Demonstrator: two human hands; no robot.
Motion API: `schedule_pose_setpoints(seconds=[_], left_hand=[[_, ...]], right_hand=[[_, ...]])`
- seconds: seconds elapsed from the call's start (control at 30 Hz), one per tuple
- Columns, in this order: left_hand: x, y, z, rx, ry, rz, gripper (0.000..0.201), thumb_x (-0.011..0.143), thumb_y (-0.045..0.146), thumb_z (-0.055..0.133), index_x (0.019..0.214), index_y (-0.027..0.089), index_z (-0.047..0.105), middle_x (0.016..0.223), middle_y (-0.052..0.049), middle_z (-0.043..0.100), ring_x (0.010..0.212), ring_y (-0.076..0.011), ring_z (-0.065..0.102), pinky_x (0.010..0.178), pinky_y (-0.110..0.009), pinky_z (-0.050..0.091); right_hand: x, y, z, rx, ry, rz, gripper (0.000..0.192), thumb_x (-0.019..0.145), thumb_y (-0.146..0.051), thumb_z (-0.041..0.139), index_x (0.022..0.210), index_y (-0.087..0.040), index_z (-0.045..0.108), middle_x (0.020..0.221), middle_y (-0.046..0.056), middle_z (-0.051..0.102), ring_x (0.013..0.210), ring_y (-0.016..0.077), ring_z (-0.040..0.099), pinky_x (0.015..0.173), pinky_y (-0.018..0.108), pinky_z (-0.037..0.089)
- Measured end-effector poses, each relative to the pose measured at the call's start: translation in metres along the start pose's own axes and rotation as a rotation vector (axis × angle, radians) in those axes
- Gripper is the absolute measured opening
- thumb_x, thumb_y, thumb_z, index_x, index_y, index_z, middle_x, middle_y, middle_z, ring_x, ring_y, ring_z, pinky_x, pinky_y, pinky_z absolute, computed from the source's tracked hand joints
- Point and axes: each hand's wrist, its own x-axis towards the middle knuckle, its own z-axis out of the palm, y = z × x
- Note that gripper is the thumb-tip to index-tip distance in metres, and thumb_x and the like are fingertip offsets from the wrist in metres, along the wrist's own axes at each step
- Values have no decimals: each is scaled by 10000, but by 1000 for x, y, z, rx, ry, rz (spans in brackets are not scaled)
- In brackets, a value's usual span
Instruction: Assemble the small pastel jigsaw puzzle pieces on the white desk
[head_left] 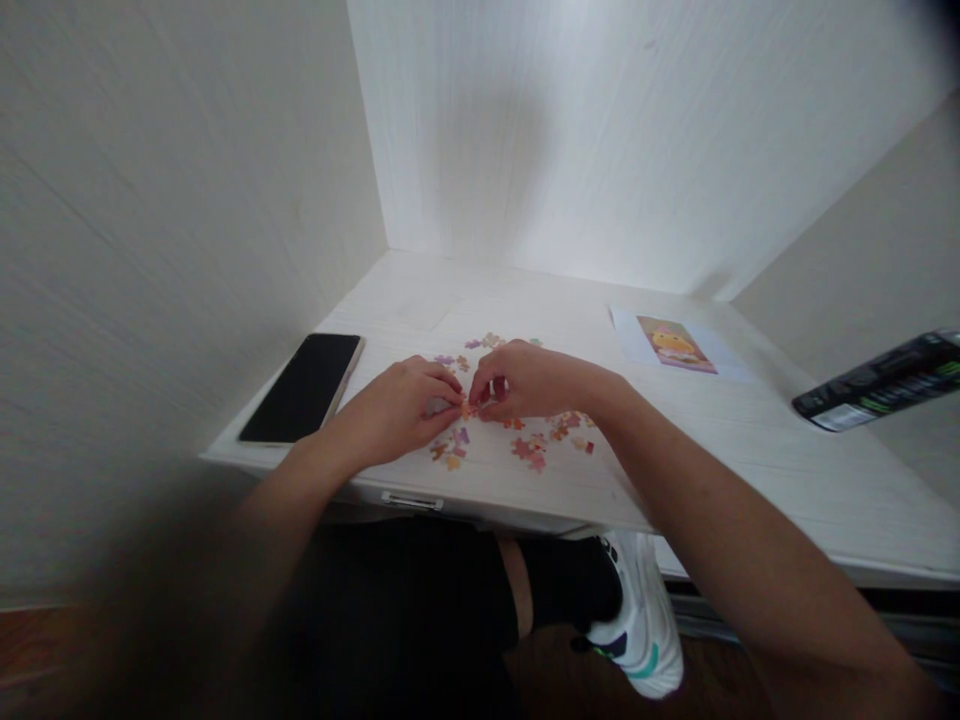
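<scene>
Several small pink, orange and purple jigsaw pieces point(529, 452) lie scattered on the white desk point(750, 450) near its front edge. My left hand point(401, 408) and my right hand point(525, 380) meet over them, fingertips pinched together on one small orange puzzle piece point(468, 408) held just above the desk. More pieces point(486, 342) lie beyond my hands. Some pieces are hidden under my palms.
A black phone point(304, 386) lies face up at the desk's left. A printed reference picture point(676, 346) on white paper sits at the back right. A dark box point(881, 382) juts in from the right. Walls enclose the desk on three sides. My knee and white shoe point(637, 620) are below.
</scene>
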Motion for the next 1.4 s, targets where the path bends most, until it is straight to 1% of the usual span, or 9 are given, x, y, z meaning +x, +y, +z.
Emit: schedule_pose_setpoints(seconds=[0.27,0.47,0.67,0.83,0.97,1.1,1.2,1.3,1.4], left_hand=[[0,0,0,35,-19,9,193,885,239,575,922,224,764,1037,-37,732,966,-211,647,894,-357,486],[0,1,2,41,0,-19,177,876,253,590,913,214,759,1023,-54,721,966,-220,636,887,-364,485],[1,3,1,52,-15,-22,180,888,270,586,922,209,752,1022,-51,710,960,-212,628,888,-356,480],[1,1,3,64,-13,36,193,904,249,567,958,218,750,1065,-35,711,998,-209,623,915,-344,467],[1,-1,4,80,17,45,226,910,216,531,982,215,745,1109,-42,702,1022,-214,622,935,-348,465],[0,-1,2,99,53,-47,233,908,253,517,961,184,732,1055,-72,690,1014,-237,619,930,-383,471],[0,2,1,105,73,-104,277,910,375,546,944,179,739,1029,-83,675,988,-247,615,911,-402,474],[1,7,6,102,78,-133,369,896,494,567,939,179,754,1023,-97,658,961,-256,609,898,-419,472],[2,12,14,122,71,-141,360,888,495,579,941,190,762,1013,-104,647,982,-276,600,911,-446,461]], right_hand=[[2,-2,1,3,-4,18,176,769,-193,688,911,-200,792,850,28,772,710,131,655,705,248,460],[1,-4,1,-61,-17,25,197,790,-205,663,935,-211,797,837,33,769,706,138,645,714,265,446],[3,-3,2,-61,-4,-7,222,802,-168,623,929,-221,798,881,22,772,778,146,655,777,266,446],[1,-4,-1,-57,20,18,166,798,-204,651,900,-187,781,830,32,753,709,136,622,700,263,434],[-9,-2,-13,-10,-75,77,140,762,-272,711,854,-178,759,784,28,730,654,128,603,600,250,413],[-15,2,-17,-58,-181,183,150,691,-286,766,804,-188,755,755,16,724,614,132,599,560,257,404],[-15,1,-16,-103,-209,210,87,701,-237,737,772,-191,755,728,15,719,579,124,582,544,262,389],[-14,0,-15,-110,-220,208,92,722,-216,701,793,-191,755,727,15,716,580,121,580,546,259,385],[-13,-1,-15,-118,-230,203,140,722,-199,676,841,-189,749,762,17,719,612,125,592,564,256,393]])
